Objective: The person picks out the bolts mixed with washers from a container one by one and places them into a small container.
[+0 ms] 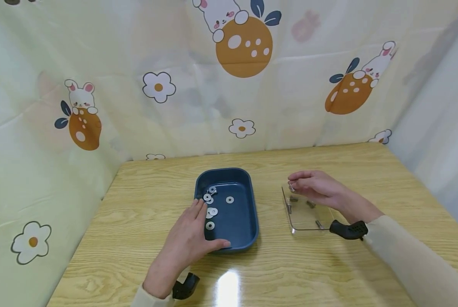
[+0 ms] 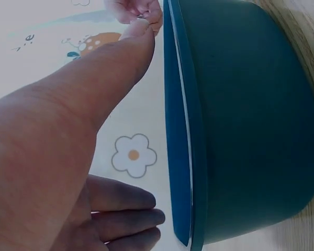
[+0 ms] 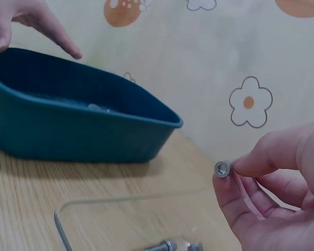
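Note:
My right hand [image 1: 321, 189] is above a clear plastic box [image 1: 309, 230], pinching a hex-socket bolt [image 3: 223, 169] between thumb and fingertips; the bolt's round head faces the right wrist view. Several more metal bolts [image 1: 310, 204] lie inside that box. To the left stands a dark blue bin [image 1: 232, 234] with several flat washers [image 1: 230, 199] scattered in it, mostly along its left side. My left hand [image 1: 186, 238] lies at this bin's left and near rim, fingers extended, thumb over the near corner. It grips nothing.
Both containers stand on a light wood-grain table [image 1: 144, 192], the bin left of the box with a strip of table between them. A patterned curtain [image 1: 190, 111] hangs behind the table and along its sides. A bright light reflection shows near the front.

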{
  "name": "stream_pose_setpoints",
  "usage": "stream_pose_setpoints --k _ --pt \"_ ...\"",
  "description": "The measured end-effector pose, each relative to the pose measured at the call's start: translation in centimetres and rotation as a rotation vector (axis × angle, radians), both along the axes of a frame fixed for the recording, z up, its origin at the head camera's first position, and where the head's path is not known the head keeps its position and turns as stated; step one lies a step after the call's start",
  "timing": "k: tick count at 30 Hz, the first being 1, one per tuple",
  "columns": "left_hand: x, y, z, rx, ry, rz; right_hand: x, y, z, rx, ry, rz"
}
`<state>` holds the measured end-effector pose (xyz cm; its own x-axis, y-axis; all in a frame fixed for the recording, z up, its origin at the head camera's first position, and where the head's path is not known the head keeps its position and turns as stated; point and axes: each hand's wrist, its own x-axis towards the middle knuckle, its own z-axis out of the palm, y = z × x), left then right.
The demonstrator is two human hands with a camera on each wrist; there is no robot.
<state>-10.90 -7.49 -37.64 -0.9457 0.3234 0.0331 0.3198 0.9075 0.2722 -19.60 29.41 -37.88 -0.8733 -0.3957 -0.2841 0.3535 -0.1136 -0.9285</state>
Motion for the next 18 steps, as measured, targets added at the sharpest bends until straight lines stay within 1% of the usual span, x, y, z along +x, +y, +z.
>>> stream_pose_setpoints --k 4,8,14,18 --pt "0.0 0.2 0.1 -0.004 -0.004 -0.018 0.1 0.5 -0.3 0.035 -0.003 -0.007" --pt "0.1 1.0 0.2 -0.015 -0.01 -0.058 0.3 0.6 -0.5 0.085 0.017 -0.01" --pt "0.0 2.8 0.6 -0.013 -0.01 -0.136 0.8 0.4 -1.0 0.195 0.07 -0.013" --pt "-0.2 4.2 0.7 -0.025 -0.024 -0.174 1.0 0.2 -1.4 0.219 0.076 -0.008"
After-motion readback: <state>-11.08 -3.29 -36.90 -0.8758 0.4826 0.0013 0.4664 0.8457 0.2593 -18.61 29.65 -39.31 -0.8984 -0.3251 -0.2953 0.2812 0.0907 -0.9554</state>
